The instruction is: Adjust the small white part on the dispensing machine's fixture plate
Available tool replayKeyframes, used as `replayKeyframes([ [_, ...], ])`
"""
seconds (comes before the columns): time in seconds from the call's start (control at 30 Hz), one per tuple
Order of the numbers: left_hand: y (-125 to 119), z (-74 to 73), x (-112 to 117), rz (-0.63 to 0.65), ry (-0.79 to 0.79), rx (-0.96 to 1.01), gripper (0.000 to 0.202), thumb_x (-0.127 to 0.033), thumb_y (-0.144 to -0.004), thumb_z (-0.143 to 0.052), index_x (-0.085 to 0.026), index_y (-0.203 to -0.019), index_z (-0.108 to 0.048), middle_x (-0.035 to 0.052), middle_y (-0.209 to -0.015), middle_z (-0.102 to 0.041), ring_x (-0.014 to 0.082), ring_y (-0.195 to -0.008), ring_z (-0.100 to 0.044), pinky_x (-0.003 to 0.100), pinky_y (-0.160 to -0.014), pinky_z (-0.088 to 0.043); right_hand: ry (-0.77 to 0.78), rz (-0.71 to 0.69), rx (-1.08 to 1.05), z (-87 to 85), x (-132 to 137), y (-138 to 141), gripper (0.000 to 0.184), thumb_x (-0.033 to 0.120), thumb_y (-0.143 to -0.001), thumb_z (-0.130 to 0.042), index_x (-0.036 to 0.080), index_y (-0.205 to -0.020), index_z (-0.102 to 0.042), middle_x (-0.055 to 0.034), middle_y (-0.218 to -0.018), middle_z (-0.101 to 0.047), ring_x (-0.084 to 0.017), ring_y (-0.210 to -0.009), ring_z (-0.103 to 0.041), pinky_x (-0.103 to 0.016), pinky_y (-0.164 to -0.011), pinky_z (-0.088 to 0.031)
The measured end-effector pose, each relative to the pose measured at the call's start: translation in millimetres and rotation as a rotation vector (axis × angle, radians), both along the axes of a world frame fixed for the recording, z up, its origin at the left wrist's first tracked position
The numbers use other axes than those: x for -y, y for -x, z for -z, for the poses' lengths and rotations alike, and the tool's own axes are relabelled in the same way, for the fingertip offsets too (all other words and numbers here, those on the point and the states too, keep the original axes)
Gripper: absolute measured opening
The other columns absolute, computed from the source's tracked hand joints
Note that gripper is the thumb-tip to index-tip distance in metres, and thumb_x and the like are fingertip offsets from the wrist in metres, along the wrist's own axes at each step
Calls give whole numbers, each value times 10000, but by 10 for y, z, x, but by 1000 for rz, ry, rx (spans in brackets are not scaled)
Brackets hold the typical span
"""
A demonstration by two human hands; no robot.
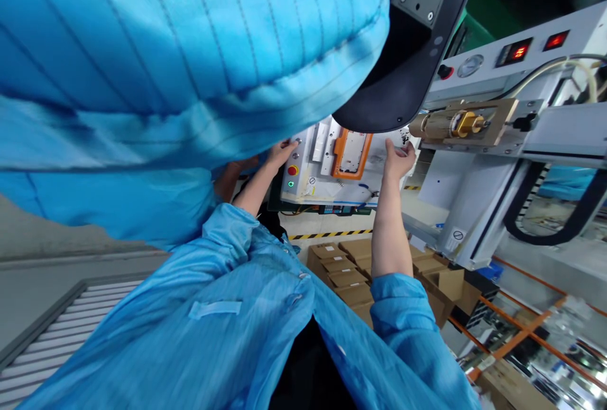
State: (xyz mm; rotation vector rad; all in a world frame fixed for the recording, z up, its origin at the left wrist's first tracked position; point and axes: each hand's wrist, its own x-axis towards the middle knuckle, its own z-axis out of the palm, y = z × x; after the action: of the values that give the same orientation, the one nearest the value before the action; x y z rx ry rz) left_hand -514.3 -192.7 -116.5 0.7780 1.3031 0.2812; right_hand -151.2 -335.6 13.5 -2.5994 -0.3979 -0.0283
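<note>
My left hand (281, 153) reaches to the left edge of a white machine base (303, 193), its fingertips at a round metal button (297, 140). Below that button are a red emergency-stop knob (293, 171) and a green-lit button (291, 184). My right hand (399, 159) is at the base's right end, thumb and fingers apart, with nothing I can make out in it. Small black specks (404, 136) lie beside its fingers. Between my hands an orange frame fixture (339, 155) holds a light rectangular plate (353, 152). A pale metal block (319, 142) stands to its left.
Blue striped cloth (190, 37) and a dark curved panel (403, 93) block the upper view. Another forearm (227, 181) shows behind my left arm. At right stands a machine with a brass-coloured cylinder (439, 126) and red displays (515, 52). Cardboard boxes (348, 278) are below.
</note>
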Motion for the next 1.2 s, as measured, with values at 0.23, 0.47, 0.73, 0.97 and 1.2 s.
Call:
replayKeyframes([
  [0.23, 15, 58, 25, -5, 0, 4, 252, -324, -990, -958, -214, -1185, -842, 103, -1225, -916, 306, -1218, -843, 389, -1100, -665, 17, 26, -79, -49, 60, 87, 797, 499, -1009, -911, 128, -1672, -669, -144, -1563, -714, -228, -1215, -819, -487, -1309, -678],
  [0.47, 30, 54, 56, -9, 1, 24, 256, -347, -1001, -955, -220, -1187, -834, 108, -1233, -912, 324, -1215, -846, 409, -1093, -673, 55, 35, -77, -166, -69, 126, 789, 473, -1012, -924, 111, -1671, -684, -135, -1526, -746, -224, -1185, -820, -447, -1280, -674],
  [0.73, 26, 9, 69, -5, 6, 29, 191, -328, -1049, -880, -213, -1190, -823, 108, -1244, -909, 300, -1213, -845, 382, -1088, -656, 74, 35, -67, -327, -248, 180, 762, 426, -1093, -925, 49, -1700, -659, -167, -1531, -735, -176, -1147, -778, -269, -1166, -641],
  [0.97, 28, -25, 65, -17, 18, 25, 237, -370, -1017, -919, -224, -1181, -831, 93, -1244, -916, 299, -1222, -841, 364, -1079, -658, 82, 20, -67, -324, -232, 224, 710, 408, -1149, -857, 69, -1724, -615, -179, -1550, -720, -209, -1233, -793, -290, -1143, -687],
  [1.2, -6, -36, 51, -24, 18, 11, 235, -382, -1005, -932, -222, -1132, -816, 88, -1198, -909, 300, -1206, -843, 372, -1086, -656, 64, 40, -89, -182, -125, 219, 749, 495, -1072, -891, 108, -1673, -667, -147, -1487, -742, -227, -1184, -800, -454, -1266, -697],
])
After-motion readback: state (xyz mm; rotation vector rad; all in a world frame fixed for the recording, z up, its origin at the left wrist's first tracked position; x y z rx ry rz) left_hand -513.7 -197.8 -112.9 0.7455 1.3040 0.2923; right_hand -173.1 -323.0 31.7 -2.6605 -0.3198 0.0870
